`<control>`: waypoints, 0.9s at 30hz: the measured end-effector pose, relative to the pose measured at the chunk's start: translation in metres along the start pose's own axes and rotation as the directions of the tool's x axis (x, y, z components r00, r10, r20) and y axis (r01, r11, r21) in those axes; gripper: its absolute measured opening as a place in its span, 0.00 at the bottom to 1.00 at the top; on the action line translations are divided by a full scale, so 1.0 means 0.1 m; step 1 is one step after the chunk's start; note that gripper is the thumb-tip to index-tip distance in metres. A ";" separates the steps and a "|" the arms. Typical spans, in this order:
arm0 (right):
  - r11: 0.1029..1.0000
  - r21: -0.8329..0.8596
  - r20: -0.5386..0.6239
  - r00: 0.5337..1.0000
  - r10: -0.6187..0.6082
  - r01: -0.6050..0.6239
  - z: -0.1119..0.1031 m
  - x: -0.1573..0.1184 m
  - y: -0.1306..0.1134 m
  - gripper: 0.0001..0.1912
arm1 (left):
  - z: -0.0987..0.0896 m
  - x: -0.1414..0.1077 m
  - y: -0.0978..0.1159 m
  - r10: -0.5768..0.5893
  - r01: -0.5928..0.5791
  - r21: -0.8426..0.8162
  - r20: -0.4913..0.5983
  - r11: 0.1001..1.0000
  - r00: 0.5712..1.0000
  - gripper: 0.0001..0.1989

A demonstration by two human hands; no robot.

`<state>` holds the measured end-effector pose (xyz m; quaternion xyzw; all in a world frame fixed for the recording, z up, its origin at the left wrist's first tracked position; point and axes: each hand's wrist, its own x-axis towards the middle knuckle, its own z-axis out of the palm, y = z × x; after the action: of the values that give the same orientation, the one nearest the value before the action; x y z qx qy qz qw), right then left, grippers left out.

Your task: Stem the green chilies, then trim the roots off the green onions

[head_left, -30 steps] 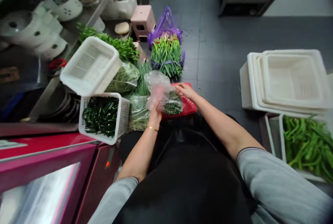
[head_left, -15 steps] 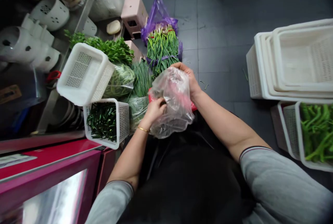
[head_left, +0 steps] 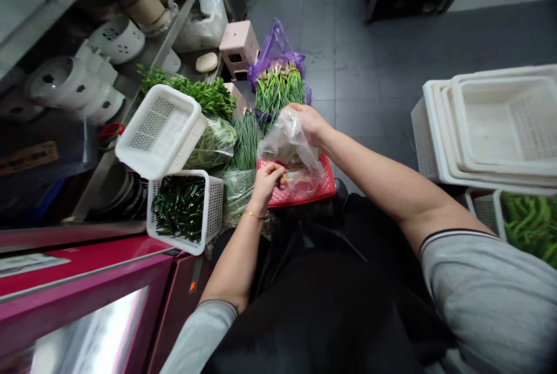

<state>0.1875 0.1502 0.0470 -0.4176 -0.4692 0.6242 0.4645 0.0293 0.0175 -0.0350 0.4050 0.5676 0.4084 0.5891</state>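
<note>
Dark floor tiles (head_left: 361, 81) lie beside a red quilted pad (head_left: 324, 189). 2 hands, apart: the left hand (head_left: 268, 180) curls at a clear bag (head_left: 290, 143) over the pad, grip unclear; the right hand (head_left: 307, 122) clutches the bag's far end. Green stalks (head_left: 281, 89) lie beyond.

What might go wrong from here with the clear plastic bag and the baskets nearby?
The thin clear plastic bag, gripped near its top by the right hand above the red quilted pad, might slip or tear.

The white perforated plastic basket, apparently perched askew over the white lattice basket of dark green peppers, might slide if bumped.
</note>
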 end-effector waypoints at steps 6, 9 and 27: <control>1.000 -0.028 -0.064 0.998 -0.009 0.007 0.17 -0.14 0.19 0.09 | -0.15 -0.33 0.23 0.375 -0.342 0.162 -0.275 0.926 0.885 0.18; 0.995 -0.103 0.084 0.996 0.026 -0.018 0.37 -0.33 0.21 0.07 | -0.01 -0.08 0.28 0.449 -0.336 0.359 -0.301 0.871 0.842 0.23; 0.685 -0.728 -0.082 0.993 -0.088 0.001 -0.59 -0.56 0.31 0.15 | -0.74 0.29 0.25 0.288 -0.220 0.275 -0.240 0.936 0.927 0.12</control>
<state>0.2503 0.1038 0.0096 -0.5897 -0.6616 0.3518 0.3014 -0.0448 0.0541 -0.0236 0.4837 0.6322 0.4615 0.3917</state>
